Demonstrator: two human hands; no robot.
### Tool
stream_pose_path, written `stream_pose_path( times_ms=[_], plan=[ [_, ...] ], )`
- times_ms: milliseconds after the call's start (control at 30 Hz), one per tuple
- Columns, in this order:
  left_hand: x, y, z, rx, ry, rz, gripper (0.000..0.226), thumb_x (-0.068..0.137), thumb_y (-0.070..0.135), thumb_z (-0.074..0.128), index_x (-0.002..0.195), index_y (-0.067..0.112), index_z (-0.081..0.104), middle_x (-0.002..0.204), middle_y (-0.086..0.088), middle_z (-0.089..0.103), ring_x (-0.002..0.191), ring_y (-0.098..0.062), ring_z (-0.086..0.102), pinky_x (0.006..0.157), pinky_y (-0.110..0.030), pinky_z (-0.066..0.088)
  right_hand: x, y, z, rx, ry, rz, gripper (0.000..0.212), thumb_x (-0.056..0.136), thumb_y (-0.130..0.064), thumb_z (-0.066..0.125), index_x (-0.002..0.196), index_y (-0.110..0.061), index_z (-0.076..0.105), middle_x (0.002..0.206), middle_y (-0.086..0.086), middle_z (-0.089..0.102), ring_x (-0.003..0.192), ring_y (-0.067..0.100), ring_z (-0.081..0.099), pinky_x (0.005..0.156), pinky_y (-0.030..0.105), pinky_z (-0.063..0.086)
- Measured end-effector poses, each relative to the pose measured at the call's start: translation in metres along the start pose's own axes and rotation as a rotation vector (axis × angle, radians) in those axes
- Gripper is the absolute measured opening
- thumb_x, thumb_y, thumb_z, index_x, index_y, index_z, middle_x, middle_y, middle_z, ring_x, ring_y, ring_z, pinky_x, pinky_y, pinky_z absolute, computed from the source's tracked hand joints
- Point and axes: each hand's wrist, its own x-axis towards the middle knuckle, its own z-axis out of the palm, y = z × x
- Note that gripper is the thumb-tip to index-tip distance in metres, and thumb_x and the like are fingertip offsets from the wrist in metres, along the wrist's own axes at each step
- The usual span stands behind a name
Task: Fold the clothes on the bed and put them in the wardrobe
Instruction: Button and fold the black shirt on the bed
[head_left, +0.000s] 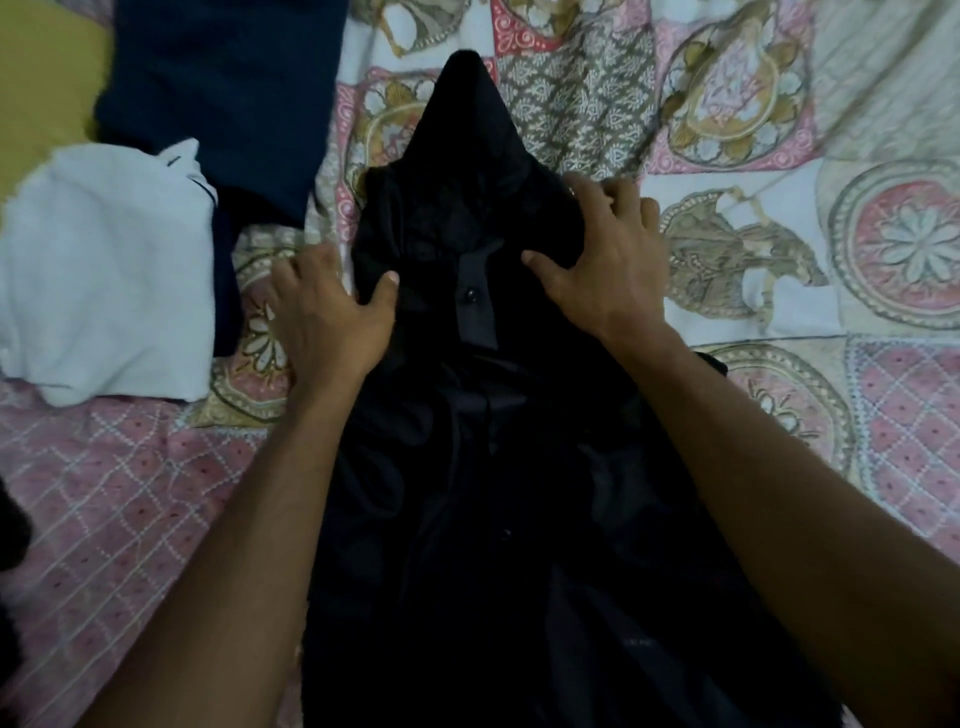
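Patterned bed quilt (878, 291) in pink, white and olive medallions fills the view and carries all the clothes. A black button-front shirt (483, 467) lies flat on it in the middle, its collar end away from the person and its body running down to the near edge of the picture. One small round black button (470, 295) shows on the placket just below the collar, and beyond the collar the dark cloth rises to a narrow peak.

The left hand (327, 317) is at the shirt's left shoulder: its thumb lies on the cloth and its fingers curl down at the shirt's outer edge, gripping that edge. The right hand (608, 260) is at the shirt's right shoulder, thumb on top near the placket and fingers bent over the shoulder's outer edge, clamped on the fabric. The two hands are apart, with the placket between them, and both bare forearms lie over the shirt's body.

To the left of the shirt rests a folded white garment (104, 270). A navy blue knit garment (218, 93) lies beyond it, also left of the shirt, and a yellow cloth (41, 88) shows farther left still.
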Motion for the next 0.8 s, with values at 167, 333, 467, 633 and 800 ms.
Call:
stream_pose_path(
  times_ms=[167, 333, 467, 633, 800],
  plan=[
    [0.026, 0.013, -0.011, -0.208, -0.23, -0.078, 0.019, 0.094, 0.032, 0.063, 0.09, 0.013, 0.064, 0.085, -0.001, 0.066, 0.089, -0.028, 0.065, 0.08, -0.035, 0.051, 0.045, 0.007, -0.015, 0.115, -0.288, 0.093, 0.028, 0.096, -0.042, 0.06, 0.102, -0.014, 0.06, 0.105, 0.01, 0.065, 0.105, 0.031, 0.061, 0.076, 0.033, 0.04],
    [0.031, 0.02, -0.028, -0.401, 0.057, -0.028, 0.018, 0.099, 0.02, 0.051, 0.112, 0.007, 0.054, 0.097, -0.004, 0.056, 0.094, -0.029, 0.056, 0.076, -0.024, 0.036, 0.042, 0.02, -0.042, 0.412, 0.067, 0.129, 0.016, 0.102, -0.026, 0.048, 0.094, -0.016, 0.058, 0.089, 0.0, 0.056, 0.085, 0.016, 0.052, 0.07, 0.029, 0.032],
    [0.034, 0.025, -0.048, -0.341, 0.165, 0.055, 0.023, 0.101, 0.021, 0.047, 0.118, 0.006, 0.051, 0.113, -0.013, 0.062, 0.103, -0.029, 0.058, 0.082, -0.026, 0.038, 0.043, 0.03, -0.07, 0.546, 0.193, 0.141, 0.017, 0.106, -0.024, 0.044, 0.099, -0.013, 0.055, 0.085, -0.006, 0.052, 0.08, 0.008, 0.044, 0.072, 0.026, 0.029],
    [0.042, 0.041, -0.08, -0.274, 0.236, 0.225, 0.024, 0.103, 0.021, 0.045, 0.119, 0.004, 0.049, 0.111, -0.009, 0.061, 0.096, -0.024, 0.055, 0.077, -0.022, 0.032, 0.059, 0.038, -0.116, 0.409, 0.149, -0.077, 0.027, 0.103, -0.032, 0.05, 0.097, -0.009, 0.062, 0.085, 0.0, 0.06, 0.077, 0.012, 0.052, 0.065, 0.028, 0.031],
    [0.05, 0.054, -0.089, -0.068, 0.48, 0.132, 0.028, 0.101, 0.026, 0.042, 0.123, 0.011, 0.05, 0.124, -0.013, 0.057, 0.113, -0.035, 0.052, 0.085, -0.044, 0.04, 0.079, 0.038, -0.16, 0.692, -0.039, -0.087, 0.018, 0.088, -0.04, 0.073, 0.092, -0.022, 0.072, 0.083, 0.005, 0.074, 0.073, 0.012, 0.068, 0.071, 0.03, 0.05]
  ],
)
